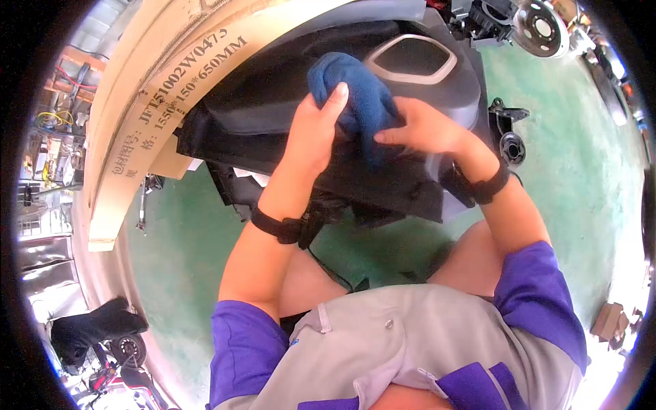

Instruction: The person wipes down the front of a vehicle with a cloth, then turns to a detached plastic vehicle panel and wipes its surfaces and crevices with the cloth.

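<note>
A crumpled blue cloth is held up between both hands, over a large black panel. My left hand grips the cloth's left side, its thumb pressed on top. On the right side, my right hand pinches a hanging part of the cloth between thumb and fingers. Just beyond the cloth, the panel has an opening with a light grey frame. Black bands are on both wrists.
A long printed cardboard piece curves along the panel's left and far sides. Metal parts and a wheel lie to the right on the green floor. Cluttered shelving stands at far left.
</note>
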The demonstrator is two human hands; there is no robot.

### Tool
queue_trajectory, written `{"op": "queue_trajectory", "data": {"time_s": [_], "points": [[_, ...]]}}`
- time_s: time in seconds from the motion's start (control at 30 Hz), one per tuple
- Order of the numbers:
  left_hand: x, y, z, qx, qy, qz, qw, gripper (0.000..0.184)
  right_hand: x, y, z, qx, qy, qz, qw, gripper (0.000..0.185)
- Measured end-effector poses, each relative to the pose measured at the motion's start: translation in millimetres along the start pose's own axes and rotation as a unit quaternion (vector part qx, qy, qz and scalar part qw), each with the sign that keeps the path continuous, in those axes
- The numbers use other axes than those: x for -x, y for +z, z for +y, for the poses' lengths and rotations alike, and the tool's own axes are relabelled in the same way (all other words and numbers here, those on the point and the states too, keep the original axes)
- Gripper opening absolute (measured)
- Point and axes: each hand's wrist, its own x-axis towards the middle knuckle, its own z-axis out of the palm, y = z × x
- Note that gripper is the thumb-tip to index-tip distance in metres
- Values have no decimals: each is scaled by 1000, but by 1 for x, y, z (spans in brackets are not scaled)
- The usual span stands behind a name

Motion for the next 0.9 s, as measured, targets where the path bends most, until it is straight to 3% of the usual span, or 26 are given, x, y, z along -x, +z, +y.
{"op": "queue_trajectory", "data": {"time_s": [0.07,0.1,0.17,0.2,0.23,0.3,0.4,0.5,0.63,0.67,0.83,0.9], "points": [[2,-5,10,-36,13,8,999,38,5,-1,-13,0,21,29,999,54],[2,-9,12,-50,20,13,998,37,-4,-6,17,26,-39,46,998,56],[-7,-26,6,-49,18,27,998,39,-4,-17,12,-18,-118,78,990,58],[-7,-26,6,-47,27,26,998,40,-3,-23,15,-13,-47,108,993,58],[-6,-26,6,-47,38,24,998,42,-1,-32,13,30,-48,114,992,57],[-7,-26,0,-51,24,34,998,42,-2,-41,17,-14,-75,111,991,56],[-7,-24,2,-70,-6,34,997,42,4,-49,12,-71,-25,109,991,54],[-11,-25,-1,-70,-20,12,997,41,6,-63,15,-34,4,124,992,49],[-15,-25,1,-103,-1,-14,995,39,3,-81,26,169,-23,232,958,46],[-18,-27,-1,-94,-5,-24,995,38,3,-84,28,154,-4,249,956,43],[-29,-28,2,13,-44,-50,998,33,-4,-64,34,450,-143,382,794,35],[-35,-32,1,17,-42,-83,995,34,-5,-39,25,400,-183,291,849,45]]}}
